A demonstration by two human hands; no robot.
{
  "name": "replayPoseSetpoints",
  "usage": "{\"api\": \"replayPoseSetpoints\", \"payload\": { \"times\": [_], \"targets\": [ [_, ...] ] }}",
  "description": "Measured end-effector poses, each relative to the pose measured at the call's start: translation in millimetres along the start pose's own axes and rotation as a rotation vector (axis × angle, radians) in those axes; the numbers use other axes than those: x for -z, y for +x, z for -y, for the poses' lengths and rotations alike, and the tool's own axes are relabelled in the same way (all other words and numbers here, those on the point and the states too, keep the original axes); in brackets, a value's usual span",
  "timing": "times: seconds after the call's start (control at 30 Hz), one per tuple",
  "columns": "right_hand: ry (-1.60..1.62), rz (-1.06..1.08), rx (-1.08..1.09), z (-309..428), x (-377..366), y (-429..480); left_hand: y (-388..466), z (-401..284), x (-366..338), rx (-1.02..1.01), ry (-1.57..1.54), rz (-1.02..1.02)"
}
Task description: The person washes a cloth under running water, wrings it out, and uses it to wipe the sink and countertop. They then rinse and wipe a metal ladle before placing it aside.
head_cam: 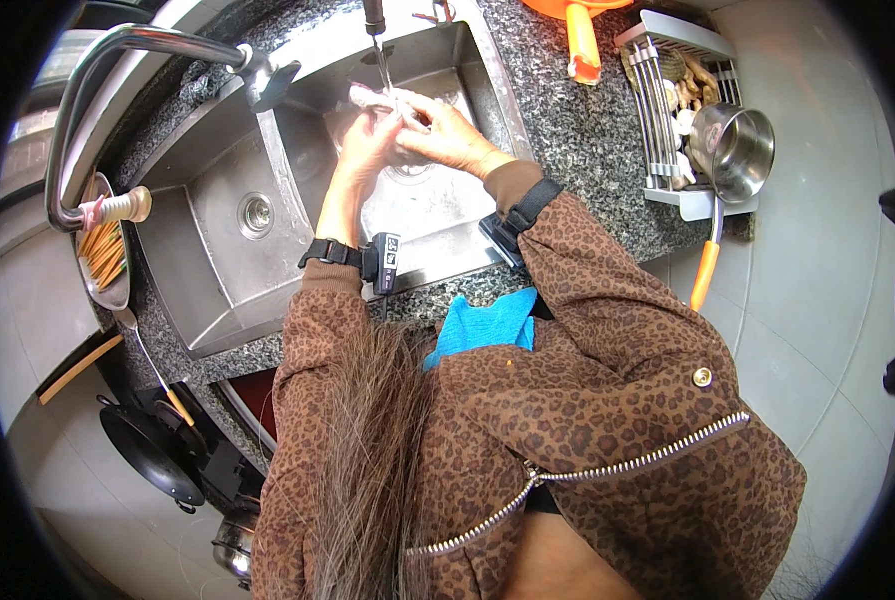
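Both of my hands are over the right basin (425,221) of a steel double sink, under water (381,64) running from a dark tap spout (374,16). Between the fingers is a soft-looking, pinkish-white piece (368,97), too washed out by glare to name. My left hand (365,142) grips it from the near left side. From the right, my right hand (447,131) pinches it, fingertips close to the left thumb. Part of the piece is hidden behind the fingers. Below the hands, bright reflection blurs the basin's drain (410,174).
A chrome gooseneck tap (169,39) arches over the left basin (214,247). Chopsticks (102,259) lie in a holder at left. On the granite counter (567,150) stand an orange plastic dipper (584,45) and a rack (663,161) with ginger, garlic and a saucepan (751,154).
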State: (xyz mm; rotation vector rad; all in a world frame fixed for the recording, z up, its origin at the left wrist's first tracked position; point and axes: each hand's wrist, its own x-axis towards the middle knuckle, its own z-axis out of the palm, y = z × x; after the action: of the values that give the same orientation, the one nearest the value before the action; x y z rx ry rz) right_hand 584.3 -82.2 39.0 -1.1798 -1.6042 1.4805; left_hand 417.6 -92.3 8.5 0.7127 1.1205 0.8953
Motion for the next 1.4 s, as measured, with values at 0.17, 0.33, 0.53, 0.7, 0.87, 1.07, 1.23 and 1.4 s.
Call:
{"api": "replayPoseSetpoints", "payload": {
  "times": [0.17, 0.33, 0.53, 0.7, 0.87, 1.07, 1.23, 1.4],
  "targets": [
    [0.173, -0.355, -0.163, -19.1, -0.9, 1.6, -1.3, -7.0, -1.0, -0.115, -0.039, -0.197],
    [0.375, -0.163, -0.648, -24.6, 10.2, -8.5, -9.7, -17.8, -6.8, -0.001, -0.203, -0.093],
    [0.667, -0.100, -0.729, -7.7, 15.4, -11.3, -15.2, -19.8, -15.0, -0.061, -0.133, 0.021],
    [0.779, -0.113, -0.807, -4.9, 12.5, -9.3, -24.6, -23.2, -19.2, -0.018, -0.265, 0.236],
    [1.035, -0.196, -0.808, -23.5, -0.7, 2.4, -25.0, -25.8, -21.1, 0.009, -0.007, 0.170],
    [0.893, -0.278, -0.702, -26.5, -19.7, -4.1, -14.1, -12.7, -0.5, -0.107, 0.309, -0.007],
    [0.903, -0.017, -0.604, -3.3, -25.1, -27.3, -5.0, 6.8, -2.8, -0.165, 0.332, -0.048],
    [1.115, 0.000, -0.637, 8.2, -10.4, -31.1, -1.0, -0.7, -13.4, -0.078, 0.597, -0.025]
  ]
}}
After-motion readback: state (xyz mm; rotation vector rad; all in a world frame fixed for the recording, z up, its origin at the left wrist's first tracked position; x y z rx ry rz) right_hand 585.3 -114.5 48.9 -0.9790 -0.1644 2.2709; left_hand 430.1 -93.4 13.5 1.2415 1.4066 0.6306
